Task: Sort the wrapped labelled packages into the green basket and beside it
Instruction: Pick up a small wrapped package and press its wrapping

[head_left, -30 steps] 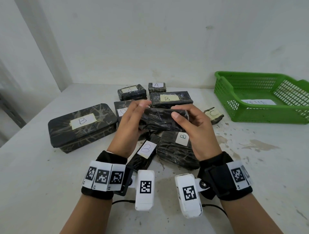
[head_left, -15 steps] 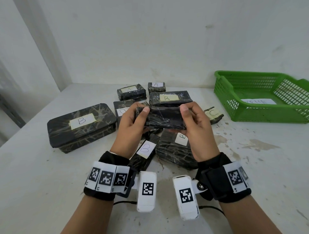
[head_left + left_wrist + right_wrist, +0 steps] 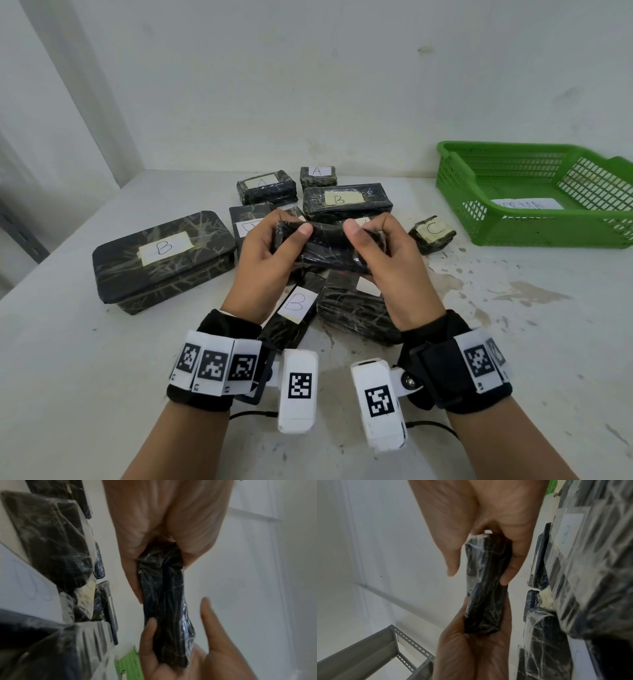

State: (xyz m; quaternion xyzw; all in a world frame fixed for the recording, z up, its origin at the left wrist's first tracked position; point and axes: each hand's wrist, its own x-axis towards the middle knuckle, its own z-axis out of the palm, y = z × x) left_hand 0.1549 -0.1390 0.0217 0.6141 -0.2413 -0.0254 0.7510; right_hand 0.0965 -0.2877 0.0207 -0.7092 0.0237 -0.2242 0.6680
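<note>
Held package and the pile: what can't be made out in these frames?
- Held package: no label visible in any view; left hand and right hand cover its ends.
- Package under right hand: label letter hidden, head view.
- Green basket: paper's writing too small; right edge cut off.

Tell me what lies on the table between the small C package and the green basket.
Nothing: the head view shows only bare, stained table between the C package and the green basket.

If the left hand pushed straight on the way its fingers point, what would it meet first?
Probably the right hand: the left hand points along the held package, whose other end the right hand grips. Depth is hard to judge.
</note>
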